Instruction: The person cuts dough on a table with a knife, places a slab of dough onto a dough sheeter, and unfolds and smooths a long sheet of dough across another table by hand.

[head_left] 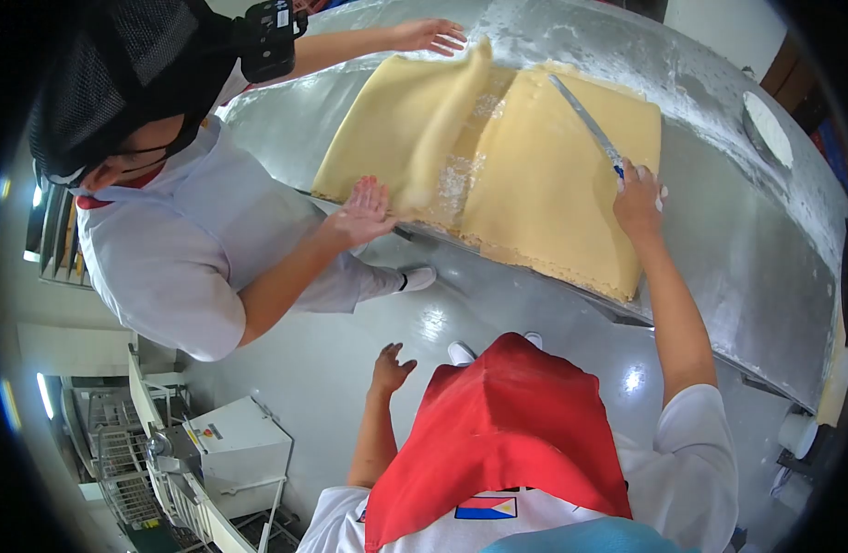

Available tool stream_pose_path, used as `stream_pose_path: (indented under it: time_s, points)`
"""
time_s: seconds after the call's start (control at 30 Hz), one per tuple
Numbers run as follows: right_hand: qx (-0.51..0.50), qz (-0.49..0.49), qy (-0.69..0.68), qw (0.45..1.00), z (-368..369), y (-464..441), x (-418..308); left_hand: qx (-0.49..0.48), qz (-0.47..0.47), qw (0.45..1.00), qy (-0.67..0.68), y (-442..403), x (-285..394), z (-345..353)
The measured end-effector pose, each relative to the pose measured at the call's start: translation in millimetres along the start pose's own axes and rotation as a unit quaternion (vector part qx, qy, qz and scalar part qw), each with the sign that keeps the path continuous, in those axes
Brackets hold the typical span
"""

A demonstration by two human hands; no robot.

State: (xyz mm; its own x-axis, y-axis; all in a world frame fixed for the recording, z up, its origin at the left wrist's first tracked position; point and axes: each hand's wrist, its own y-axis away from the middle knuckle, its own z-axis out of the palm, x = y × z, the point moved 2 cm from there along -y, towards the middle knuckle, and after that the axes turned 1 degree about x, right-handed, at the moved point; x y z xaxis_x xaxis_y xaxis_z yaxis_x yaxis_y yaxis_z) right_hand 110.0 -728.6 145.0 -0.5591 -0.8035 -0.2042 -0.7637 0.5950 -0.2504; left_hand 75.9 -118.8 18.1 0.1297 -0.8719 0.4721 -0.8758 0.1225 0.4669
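In my right hand [639, 195] is a long knife [585, 118] with a straight, narrow blade and a blue-and-white handle. Its blade slants up and left over the right part of a thick yellow dough sheet [571, 184]. My left hand [392, 370] hangs over the floor away from the table, fingers apart, holding nothing. Left of the knife, a second dough part [396, 120] has a raised, blurred edge. Between the two parts runs a strip with white flour [458, 180]. A co-worker's hands [369, 205] are at the left part's near and far sides.
The metal table [719, 221] curves around the dough, with flour dusted along its far side. A round white flour-covered thing [767, 129] lies at the right. The co-worker [194, 212] stands close at the left. White machinery [240, 442] stands on the grey floor behind.
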Motion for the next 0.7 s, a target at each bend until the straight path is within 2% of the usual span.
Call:
stream_pose_path:
  time_s: [0.07, 0.1, 0.2, 0.27, 0.33, 0.43, 0.5, 0.53, 0.6, 0.67, 0.7]
  points:
    - [-0.032, -0.005, 0.033, 0.999, -1, -1, 0, -0.012, 0.031, 0.999, -0.021, -4, 46, -19]
    - [-0.03, -0.005, 0.034, 0.999, -3, -2, -1, -0.029, 0.083, 0.996, -0.013, -5, 73, -28]
    - [-0.044, -0.038, 0.082, 0.995, -12, -6, -4, -0.078, 0.177, 0.979, 0.057, 8, 172, -63]
    - [-0.044, -0.058, 0.131, 0.989, -21, -5, -9, -0.062, 0.221, 0.972, 0.059, 5, 237, -88]
    - [-0.056, -0.054, 0.135, 0.988, -18, -4, -5, 0.057, 0.368, 0.927, 0.049, -9, 299, -101]
    - [-0.077, -0.045, 0.139, 0.986, -13, -4, -3, 0.104, 0.43, 0.894, 0.068, -65, 354, -101]
    - [-0.088, -0.036, 0.149, 0.984, -24, 3, 4, 0.171, 0.55, 0.815, -0.06, -96, 391, -98]
    - [-0.099, -0.017, 0.118, 0.988, -32, 8, 6, 0.171, 0.557, 0.811, -0.053, -115, 407, -96]
    - [-0.107, 0.006, 0.094, 0.99, -52, 17, 6, 0.194, 0.498, 0.841, -0.082, -154, 432, -94]
    - [-0.187, 0.088, -0.047, 0.977, -77, 29, 8, 0.175, 0.51, 0.834, -0.117, -188, 449, -88]
    - [-0.185, 0.095, -0.042, 0.977, -76, 37, 17, 0.158, 0.517, 0.826, -0.157, -203, 458, -81]
